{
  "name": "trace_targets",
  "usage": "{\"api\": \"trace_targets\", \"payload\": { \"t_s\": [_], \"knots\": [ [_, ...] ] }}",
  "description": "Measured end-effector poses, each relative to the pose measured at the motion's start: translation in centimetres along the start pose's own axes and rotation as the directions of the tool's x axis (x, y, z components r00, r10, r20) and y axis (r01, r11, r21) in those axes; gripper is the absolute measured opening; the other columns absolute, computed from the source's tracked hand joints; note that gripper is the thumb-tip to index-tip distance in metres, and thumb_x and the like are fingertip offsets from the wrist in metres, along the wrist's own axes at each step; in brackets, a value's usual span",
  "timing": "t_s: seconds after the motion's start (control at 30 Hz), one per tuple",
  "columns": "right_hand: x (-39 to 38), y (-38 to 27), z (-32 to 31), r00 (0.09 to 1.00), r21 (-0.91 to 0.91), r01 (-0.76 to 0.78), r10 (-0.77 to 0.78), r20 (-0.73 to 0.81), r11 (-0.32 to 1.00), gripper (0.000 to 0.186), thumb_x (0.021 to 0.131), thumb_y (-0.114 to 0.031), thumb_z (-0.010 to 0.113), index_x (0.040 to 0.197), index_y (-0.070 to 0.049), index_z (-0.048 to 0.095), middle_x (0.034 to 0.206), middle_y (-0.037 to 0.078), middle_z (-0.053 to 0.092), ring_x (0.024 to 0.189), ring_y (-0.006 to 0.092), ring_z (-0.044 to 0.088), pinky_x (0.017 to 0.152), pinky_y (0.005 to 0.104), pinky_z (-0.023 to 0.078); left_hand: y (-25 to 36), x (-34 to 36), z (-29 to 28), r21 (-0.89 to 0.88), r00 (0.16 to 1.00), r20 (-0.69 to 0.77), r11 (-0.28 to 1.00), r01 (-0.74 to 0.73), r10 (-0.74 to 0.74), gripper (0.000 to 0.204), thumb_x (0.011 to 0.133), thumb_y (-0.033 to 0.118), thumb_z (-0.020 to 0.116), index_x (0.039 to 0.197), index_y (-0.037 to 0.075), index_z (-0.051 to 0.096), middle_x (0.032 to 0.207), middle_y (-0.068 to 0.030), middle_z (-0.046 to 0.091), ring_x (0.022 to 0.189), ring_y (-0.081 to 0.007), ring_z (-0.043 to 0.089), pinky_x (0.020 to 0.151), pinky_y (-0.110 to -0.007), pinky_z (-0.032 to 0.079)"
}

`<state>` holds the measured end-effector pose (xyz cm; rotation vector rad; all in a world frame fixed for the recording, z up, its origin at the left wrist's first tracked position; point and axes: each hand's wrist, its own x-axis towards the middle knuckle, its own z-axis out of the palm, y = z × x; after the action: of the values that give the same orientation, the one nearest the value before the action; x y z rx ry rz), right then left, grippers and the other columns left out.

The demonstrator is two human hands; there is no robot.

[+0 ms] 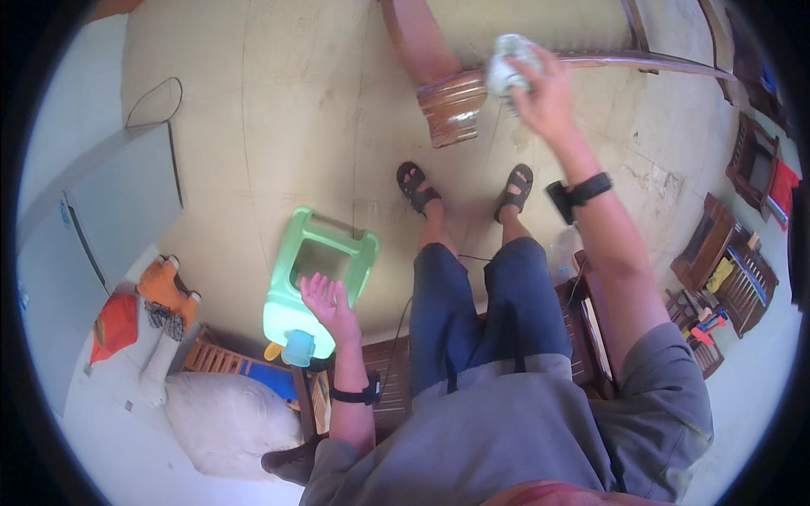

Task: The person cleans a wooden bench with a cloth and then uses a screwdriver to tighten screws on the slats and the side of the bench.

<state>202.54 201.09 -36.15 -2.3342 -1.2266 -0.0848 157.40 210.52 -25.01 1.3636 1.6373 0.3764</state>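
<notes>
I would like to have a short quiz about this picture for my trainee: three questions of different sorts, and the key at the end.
1. What does the right hand hold?
A) a screwdriver
B) a crumpled cloth
C) a shoe

2. True or false: the left hand is closed around a bottle.

3. Complete: the hand nearer to the green plastic stool is the ______ one.

Key:
1. B.
2. False; it is open and holds nothing.
3. left.
</notes>
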Motion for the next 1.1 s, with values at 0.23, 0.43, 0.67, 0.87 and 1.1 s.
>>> {"api": "trace_targets", "payload": {
  "t_s": [0.23,0.43,0.67,0.87,1.1],
  "knots": [
    [-2.3,-11.8,-0.2,0.984,0.186,0.035,-0.066,0.163,0.982,0.036,0.063,-0.009,0.063,0.097,-0.016,0.069,0.115,0.009,0.055,0.092,0.0294,0.049,0.084,0.0406,0.044,-1.9,1.1,-0.9,-0.031,0.996,0.021,0.996,0.089,-0.089,0.066,0.084,0.007,0.061,0.138,0.004,0.022,0.129,-0.0166,0.04,0.117,-0.0267,0.042,0.099,-0.038,0.036],
    [-3.0,-14.0,-0.7,0.894,0.304,0.067,-0.193,0.405,0.95,0.037,0.066,-0.005,0.059,0.101,-0.013,0.067,0.119,0.012,0.054,0.095,0.034,0.051,0.088,0.0433,0.042,-3.0,1.9,-0.7,-0.041,0.982,0.088,0.984,0.174,-0.17,0.065,0.085,0.005,0.06,0.137,0.004,0.023,0.13,-0.0168,0.04,0.118,-0.0255,0.042,0.099,-0.037,0.036],
    [9.5,-4.5,4.4,0.994,0.219,-0.104,0.105,0.011,0.97,0.038,0.077,-0.01,0.056,0.114,-0.005,0.06,0.115,0.02,0.056,0.107,0.0364,0.052,0.093,0.0402,0.042,-4.4,2.7,-2.1,-0.104,0.984,0.067,0.979,0.173,-0.166,0.057,0.085,0.003,0.059,0.133,0.002,0.03,0.126,-0.0152,0.044,0.114,-0.0233,0.045,0.095,-0.036,0.038],
    [16.5,-2.1,8.7,0.824,0.188,-0.391,0.251,0.508,0.901,0.045,0.079,-0.022,0.058,0.119,-0.004,0.056,0.112,0.023,0.057,0.107,0.0368,0.054,0.092,0.0403,0.043,-4.8,2.2,-2.7,-0.17,0.951,0.034,0.936,0.309,-0.308,0.047,0.088,0.006,0.057,0.128,0.002,0.034,0.121,-0.0133,0.047,0.109,-0.0204,0.047,0.094,-0.034,0.039],
    [6.1,-7.9,0.8,0.862,0.029,-0.061,0.038,0.505,0.998,0.058,0.074,-0.023,0.069,0.126,-0.007,0.05,0.128,0.024,0.042,0.107,0.0448,0.046,0.093,0.0481,0.041,-4.1,2.5,-0.1,-0.257,0.939,0.034,0.905,0.339,-0.343,0.047,0.087,0.002,0.057,0.128,0.001,0.035,0.122,-0.0137,0.046,0.11,-0.0213,0.046,0.096,-0.034,0.037]
  ]
}}
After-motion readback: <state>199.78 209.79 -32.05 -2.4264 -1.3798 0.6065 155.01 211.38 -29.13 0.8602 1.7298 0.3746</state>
